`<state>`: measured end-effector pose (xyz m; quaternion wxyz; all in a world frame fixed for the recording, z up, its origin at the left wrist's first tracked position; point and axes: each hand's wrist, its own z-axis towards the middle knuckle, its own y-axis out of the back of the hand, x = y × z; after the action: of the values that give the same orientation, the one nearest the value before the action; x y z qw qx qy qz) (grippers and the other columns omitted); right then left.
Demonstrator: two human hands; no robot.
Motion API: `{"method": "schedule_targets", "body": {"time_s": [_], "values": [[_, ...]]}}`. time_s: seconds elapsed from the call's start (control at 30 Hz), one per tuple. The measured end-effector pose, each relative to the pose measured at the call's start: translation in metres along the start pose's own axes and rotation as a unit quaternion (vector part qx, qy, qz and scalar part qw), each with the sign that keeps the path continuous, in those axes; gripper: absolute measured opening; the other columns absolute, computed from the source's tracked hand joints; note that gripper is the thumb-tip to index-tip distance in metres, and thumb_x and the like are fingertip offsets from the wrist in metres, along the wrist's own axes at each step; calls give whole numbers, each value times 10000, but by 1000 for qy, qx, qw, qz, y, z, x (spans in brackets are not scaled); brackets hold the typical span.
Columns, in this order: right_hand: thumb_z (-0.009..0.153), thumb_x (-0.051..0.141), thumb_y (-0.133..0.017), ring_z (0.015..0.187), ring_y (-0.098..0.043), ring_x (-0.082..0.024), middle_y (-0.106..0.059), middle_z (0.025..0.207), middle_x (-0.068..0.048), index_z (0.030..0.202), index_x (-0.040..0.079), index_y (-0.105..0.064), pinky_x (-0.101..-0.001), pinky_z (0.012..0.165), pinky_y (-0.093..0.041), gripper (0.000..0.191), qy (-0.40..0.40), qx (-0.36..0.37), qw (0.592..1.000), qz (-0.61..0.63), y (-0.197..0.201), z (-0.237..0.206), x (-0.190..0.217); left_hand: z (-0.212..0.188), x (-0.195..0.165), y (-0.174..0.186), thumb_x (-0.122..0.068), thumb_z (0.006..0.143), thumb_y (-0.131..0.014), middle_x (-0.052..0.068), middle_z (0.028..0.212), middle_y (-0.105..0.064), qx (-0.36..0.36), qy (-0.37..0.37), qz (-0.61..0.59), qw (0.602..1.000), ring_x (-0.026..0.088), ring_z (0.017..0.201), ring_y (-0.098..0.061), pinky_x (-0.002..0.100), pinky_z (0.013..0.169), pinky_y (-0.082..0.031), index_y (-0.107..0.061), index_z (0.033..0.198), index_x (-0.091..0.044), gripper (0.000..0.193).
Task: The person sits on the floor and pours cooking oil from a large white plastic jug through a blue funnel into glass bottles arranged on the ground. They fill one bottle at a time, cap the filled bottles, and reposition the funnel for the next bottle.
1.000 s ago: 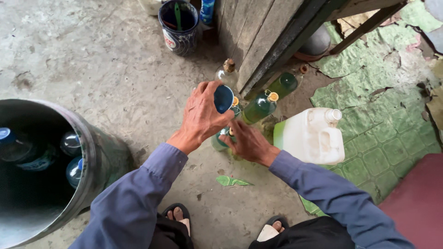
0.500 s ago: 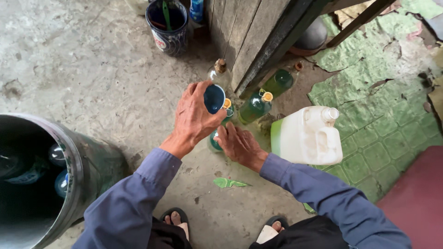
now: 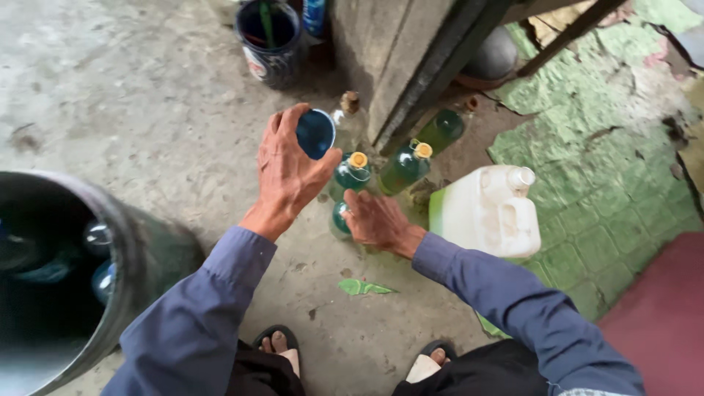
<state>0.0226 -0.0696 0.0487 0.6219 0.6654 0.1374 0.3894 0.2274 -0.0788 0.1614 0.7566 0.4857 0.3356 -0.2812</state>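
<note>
Head view shows the left hand (image 3: 287, 172) grasping a blue funnel (image 3: 315, 133) by its rim, raised above and to the left of the white jerrycan (image 3: 488, 211); against the earlier frames the funnel has moved slightly up and leftward, away from the bottle mouths. Just left of the jerrycan, the right hand (image 3: 378, 220) is clasped around a green glass bottle (image 3: 340, 218) standing on the concrete, unchanged in grip. Beyond that bottle two yellow-capped green bottles (image 3: 350, 174) stand near the jerrycan's far left corner, and the dark drum (image 3: 143, 257) lies well apart to its left, now showing less of its interior.
</note>
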Motion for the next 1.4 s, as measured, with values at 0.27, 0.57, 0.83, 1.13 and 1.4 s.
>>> {"method": "schedule_targets", "body": {"time_s": [0.27, 0.57, 0.83, 1.13, 1.4], "values": [[958, 280, -648, 681, -656, -430, -660, 791, -203, 1077, 49, -515, -570, 603, -522, 292, 18, 13, 1000, 7, 3, 39, 31, 10, 5, 25, -260, 735, -804, 173, 1188, -622, -67, 39, -29, 997, 358, 1124, -627, 450, 967, -503, -593, 1325, -38, 665], [886, 233, -624, 790, -710, -395, -721, 875, -218, 944, 49, -685, -538, 728, -557, 202, 30, 37, 998, 48, 2, 82, 70, 9, 14, 25, -268, 735, -789, 186, 1207, -610, -52, 32, -36, 997, 369, 1123, -621, 457, 962, -507, -587, 1317, -33, 659], [779, 370, -763, 725, -701, -382, -713, 779, -190, 891, 44, -713, -512, 637, -559, 348, 32, -62, 996, 47, 26, 78, 61, 11, 17, 19, -268, 723, -782, 196, 1211, -610, -50, 18, -14, 998, 398, 1125, -602, 475, 962, -482, -588, 1319, -23, 672], [755, 304, -870, 1019, -653, -473, -683, 1063, -298, 1274, -41, -554, -539, 878, -532, 698, -78, -113, 990, 26, 105, 145, -60, 17, 23, 20, -256, 730, -763, 186, 1225, -610, -61, 37, -13, 997, 390, 1153, -600, 459, 985, -484, -586, 1313, -23, 652], [810, 303, -806, 1050, -673, -444, -721, 1054, -259, 1103, 1, -648, -494, 910, -553, 450, -193, 13, 980, 54, 79, 181, -43, 10, 26, 15, -285, 719, -771, 171, 1263, -607, -40, 52, -2, 998, 385, 1179, -585, 475, 1009, -459, -578, 1330, -59, 679]]}}
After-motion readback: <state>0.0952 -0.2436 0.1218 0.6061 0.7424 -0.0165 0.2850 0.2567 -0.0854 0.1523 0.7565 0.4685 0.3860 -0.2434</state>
